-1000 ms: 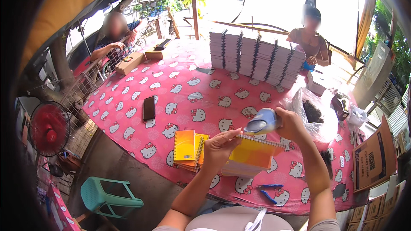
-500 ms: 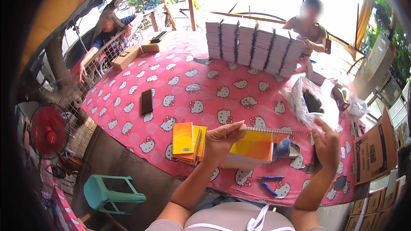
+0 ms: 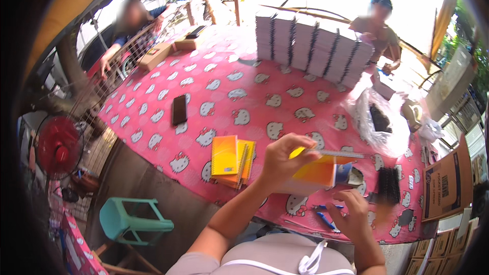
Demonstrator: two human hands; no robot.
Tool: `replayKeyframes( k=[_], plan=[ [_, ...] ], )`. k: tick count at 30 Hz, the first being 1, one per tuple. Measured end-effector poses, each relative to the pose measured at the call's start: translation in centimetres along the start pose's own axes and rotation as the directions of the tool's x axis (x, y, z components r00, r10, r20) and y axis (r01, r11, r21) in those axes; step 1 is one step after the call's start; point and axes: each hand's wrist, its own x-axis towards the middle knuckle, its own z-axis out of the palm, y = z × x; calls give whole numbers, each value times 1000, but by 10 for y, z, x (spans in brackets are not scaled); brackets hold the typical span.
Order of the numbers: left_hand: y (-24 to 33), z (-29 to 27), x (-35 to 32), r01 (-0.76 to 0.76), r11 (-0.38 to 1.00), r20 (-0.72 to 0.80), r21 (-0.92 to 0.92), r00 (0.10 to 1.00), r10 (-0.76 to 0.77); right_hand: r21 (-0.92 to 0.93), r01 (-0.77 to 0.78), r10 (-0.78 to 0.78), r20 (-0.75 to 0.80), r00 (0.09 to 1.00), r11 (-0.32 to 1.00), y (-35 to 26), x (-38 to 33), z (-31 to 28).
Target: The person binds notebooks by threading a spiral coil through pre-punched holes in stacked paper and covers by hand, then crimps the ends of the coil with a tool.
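Fingers of the left hand [image 3: 282, 163] are clamped on a yellow-orange spiral notebook [image 3: 316, 170], held tilted just above the near edge of the pink cartoon-cat tablecloth [image 3: 219, 91]. The thumb lies along the cover's top edge, where the wire binding shows as a pale strip. Right hand [image 3: 351, 219] hovers lower, just right of that notebook, its fingers spread and curled around nothing, close to a pair of blue pens [image 3: 326, 214] lying on the cloth. A black spiral binding coil [image 3: 389, 183] sits to the right of the held notebook, blurred.

Left of the held notebook rests a small stack of orange notebooks [image 3: 232, 160]. Farther up and left of it a dark phone [image 3: 179, 109] lies flat. A clear plastic bag [image 3: 379, 122] with dark contents stands up and to the right. Beyond the held notebook, at the table's far side, rises a row of tall white bound stacks [image 3: 310, 43], with a person [image 3: 377, 25] behind them. A second person [image 3: 130, 25] leans at the far left corner. Below the table's left edge stand a green plastic stool [image 3: 130, 219] and a red fan [image 3: 58, 145].
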Motion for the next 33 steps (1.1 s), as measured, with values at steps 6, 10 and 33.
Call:
replayKeyframes(
  k=[6,10,33],
  plan=[
    [58,9,-7,-585,710,229,392,810,540,-544,-233,257,-33,966,806,92,-110,109],
    [19,4,-51,-325,808,223,492,944,244,127,-523,513,109,852,842,82,-99,91],
    [49,-59,-41,-152,877,-301,457,901,313,95,-301,293,89,952,949,47,-63,96]
  ],
)
